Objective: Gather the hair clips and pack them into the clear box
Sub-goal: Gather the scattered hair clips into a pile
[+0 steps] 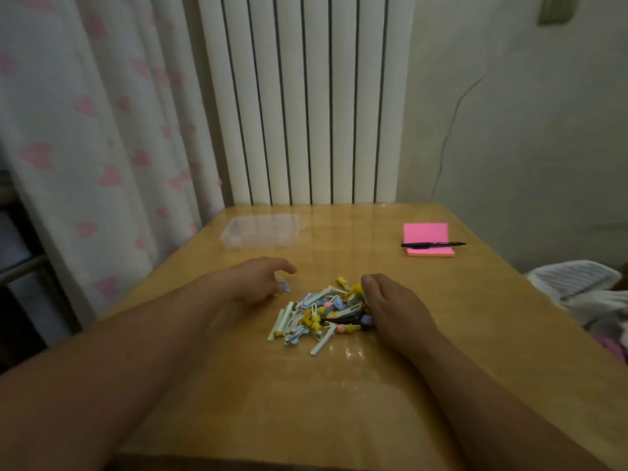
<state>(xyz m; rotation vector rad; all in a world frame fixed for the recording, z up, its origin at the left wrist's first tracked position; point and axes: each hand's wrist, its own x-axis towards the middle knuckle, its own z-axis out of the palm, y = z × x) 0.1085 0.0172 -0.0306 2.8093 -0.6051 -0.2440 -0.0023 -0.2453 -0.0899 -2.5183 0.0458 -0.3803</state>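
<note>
While the hair clips (324,316) lie in one loose heap at the middle of the bench (339,419), we judge the step in hand to be the gathering, with nothing packed as yet. The right hand (394,311) lies open against the right edge of the heap, fingers straight and together, touching the clips there. The left hand (260,283) sits just left of the heap with fingers loosely curled; a single blue clip (284,287) shows at its fingertips, apart from the rest, but we cannot tell whether it is pinched or only touched. The clear box (261,231) stands at the far left of the bench, well apart from the heap; whether its lid is shut we cannot tell. We advise drawing the stray blue clip into the heap, then closing both hands on it from either side with the palm edges kept down on the bench, since small clips are likely to skate on the glossy top. The box should be brought near and opened before any lift. A pink pad of sticky notes (424,232) with a black pen (433,244) across it lies at the far right; its top sheet looks blank, and we read no brand, label or writing on any item.
</note>
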